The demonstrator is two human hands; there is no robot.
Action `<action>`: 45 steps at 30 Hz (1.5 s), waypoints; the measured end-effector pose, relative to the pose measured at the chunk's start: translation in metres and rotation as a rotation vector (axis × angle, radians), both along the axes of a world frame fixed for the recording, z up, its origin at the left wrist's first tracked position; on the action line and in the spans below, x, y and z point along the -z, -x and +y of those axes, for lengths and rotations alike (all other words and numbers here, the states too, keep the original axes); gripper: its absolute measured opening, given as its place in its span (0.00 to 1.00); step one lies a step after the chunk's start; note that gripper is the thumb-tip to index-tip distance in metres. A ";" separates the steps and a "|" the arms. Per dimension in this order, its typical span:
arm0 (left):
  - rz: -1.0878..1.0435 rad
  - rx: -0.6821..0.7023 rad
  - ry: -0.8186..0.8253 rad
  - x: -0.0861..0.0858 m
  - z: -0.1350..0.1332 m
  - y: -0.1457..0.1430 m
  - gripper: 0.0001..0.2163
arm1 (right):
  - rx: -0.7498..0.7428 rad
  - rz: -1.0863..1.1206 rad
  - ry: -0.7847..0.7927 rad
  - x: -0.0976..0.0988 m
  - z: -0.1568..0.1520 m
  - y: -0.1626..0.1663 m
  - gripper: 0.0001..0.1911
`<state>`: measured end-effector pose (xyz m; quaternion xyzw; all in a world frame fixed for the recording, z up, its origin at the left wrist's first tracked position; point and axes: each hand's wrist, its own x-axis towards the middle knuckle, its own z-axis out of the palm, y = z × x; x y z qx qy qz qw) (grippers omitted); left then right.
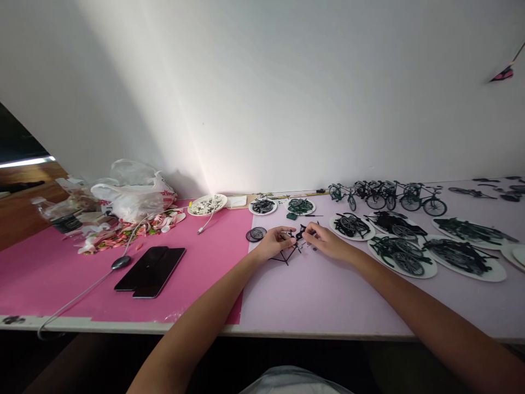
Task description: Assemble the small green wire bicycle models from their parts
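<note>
My left hand [276,243] is closed on a black model bicycle frame [283,258], whose thin tubes stick out below the fingers. Close beside it, my right hand [322,238] has its fingers pinched together at a small black part [301,232]; whether it grips that part or something smaller is hidden. A few tiny pieces [314,248] lie or hang just under the right fingertips. Left of my left hand, loose black spoked wheels [256,234] overlap on the table. Behind the hands sits a small dark green block [291,216], with a thin dark tool [314,215] beside it.
Assembled model bicycles [422,200] stand along the wall at right. White plates [430,269] of bicycle parts spread before them. Smaller plates [274,207] lie behind my hands. At left are two dark phones [166,273], a cable [92,285], coloured scraps [123,238] and plastic bags [133,197].
</note>
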<state>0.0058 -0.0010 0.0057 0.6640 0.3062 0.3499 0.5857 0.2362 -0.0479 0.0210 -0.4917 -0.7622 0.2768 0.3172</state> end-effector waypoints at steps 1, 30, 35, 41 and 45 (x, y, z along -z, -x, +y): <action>-0.004 0.002 0.006 0.000 0.000 0.000 0.37 | -0.005 0.005 0.009 0.000 0.000 -0.001 0.19; 0.015 0.013 -0.018 0.001 0.001 0.001 0.35 | 0.002 -0.040 -0.018 0.004 0.003 0.000 0.23; 0.017 0.017 -0.008 0.001 0.001 0.001 0.36 | -0.017 -0.028 0.015 0.002 0.002 -0.001 0.22; 0.015 0.028 -0.011 0.002 0.002 0.001 0.36 | -0.011 -0.019 -0.004 0.003 0.003 -0.001 0.22; 0.023 0.025 -0.005 0.001 0.001 0.000 0.36 | 0.000 -0.039 -0.013 0.003 0.003 0.000 0.23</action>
